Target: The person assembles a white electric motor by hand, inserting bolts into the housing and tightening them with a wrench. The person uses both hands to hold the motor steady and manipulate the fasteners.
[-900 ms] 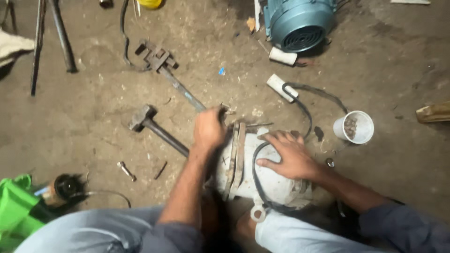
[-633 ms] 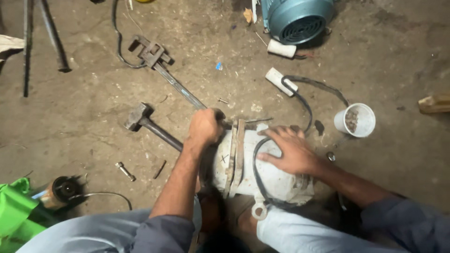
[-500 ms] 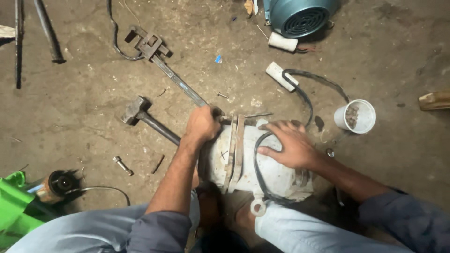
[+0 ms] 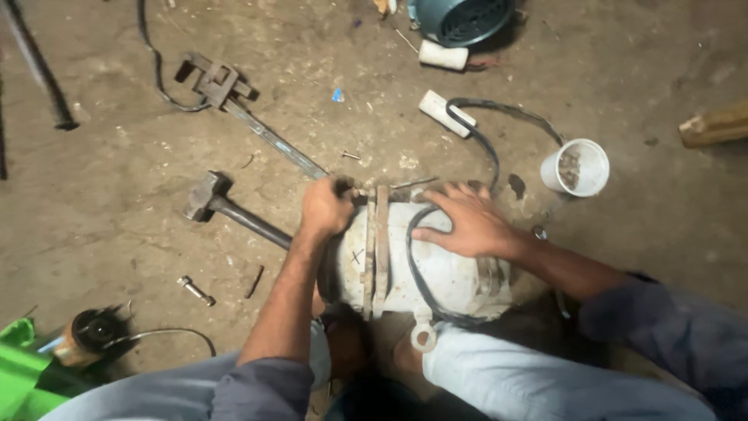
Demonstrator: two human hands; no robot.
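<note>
While the dirt floor fills most of the view, the biggest thing on it is a pale cylindrical motor housing, lying on its side between the person's knees with a metal band round it and a black cable looped over its top. The right hand lies flat on the housing with its fingers spread, touching the cable loop. The left hand is curled into a fist on the housing's left end, closed on the near end of a long pipe wrench whose jaw head lies well off toward the upper left. Just left of that hand lies a hammer, head away from the person. A blue-green fan cover sits at the top edge. A white cup holding small dark bits stands right of the housing. A white block lies at the cable's far end. 1 bolt rests near the lower left.
</note>
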